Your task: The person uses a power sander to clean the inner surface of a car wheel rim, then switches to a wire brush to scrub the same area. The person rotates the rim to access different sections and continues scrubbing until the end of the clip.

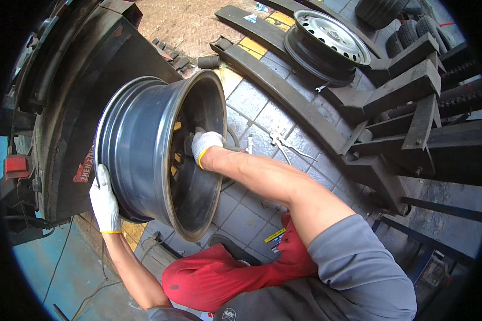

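A dark metal wheel rim (136, 142) stands on edge in front of me, tilted, its open back turned to the right. My left hand (105, 200), in a white knitted glove, grips the rim's left edge, fingers pointing up along it. My right hand (206, 145), gloved too, reaches into the rim's hollow near the yellowish spokes (177, 127). Its fingers curl around something dark that the rim and glove largely hide. A hose (233, 136) shows just beyond this hand, behind the wrist.
Pliers (280, 140) lie on the grey tiles to the right. A second wheel rim (332, 40) rests on dark steel lift arms (284, 88). Tyres (412, 32) stand at the far right. A large dark machine housing (85, 96) rises at the left. Cables (93, 291) run along the floor.
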The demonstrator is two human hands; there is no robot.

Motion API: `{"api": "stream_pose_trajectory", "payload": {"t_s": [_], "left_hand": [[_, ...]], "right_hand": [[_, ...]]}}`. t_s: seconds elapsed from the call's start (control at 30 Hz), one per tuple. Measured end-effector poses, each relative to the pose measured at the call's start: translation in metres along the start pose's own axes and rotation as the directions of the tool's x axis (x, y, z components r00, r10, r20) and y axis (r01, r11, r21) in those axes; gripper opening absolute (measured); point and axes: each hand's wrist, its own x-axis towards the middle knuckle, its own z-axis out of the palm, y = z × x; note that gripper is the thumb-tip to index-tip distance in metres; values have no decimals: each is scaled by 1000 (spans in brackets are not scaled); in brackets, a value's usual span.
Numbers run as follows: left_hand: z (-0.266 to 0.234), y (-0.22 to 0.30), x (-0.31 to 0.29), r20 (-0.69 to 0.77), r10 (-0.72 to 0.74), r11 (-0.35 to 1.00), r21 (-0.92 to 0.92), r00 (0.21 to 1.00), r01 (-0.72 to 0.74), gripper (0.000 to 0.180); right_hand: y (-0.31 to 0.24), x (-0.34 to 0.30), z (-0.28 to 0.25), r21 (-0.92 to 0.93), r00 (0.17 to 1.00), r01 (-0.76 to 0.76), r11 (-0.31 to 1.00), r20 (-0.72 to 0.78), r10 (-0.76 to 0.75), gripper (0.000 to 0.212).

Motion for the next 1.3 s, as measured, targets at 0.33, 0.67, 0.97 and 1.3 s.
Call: {"api": "stream_pose_trajectory", "payload": {"t_s": [0.33,0.67,0.97,1.3], "left_hand": [[17,19,9,47,27,999,24,999,-28,68],[3,5,33,136,58,998,-8,989,-58,68],[0,-160,-13,133,-92,931,-339,987,133,86],[22,-194,2,2,37,942,-334,999,-34,84]], "right_hand": [[38,28,19,-102,988,-11,995,-153,-4,42],[29,7,-13,-7,997,24,1000,-75,-25,48],[82,-24,-13,132,960,26,991,-280,12,30],[71,-62,2,180,992,99,979,-93,-83,42]]}}
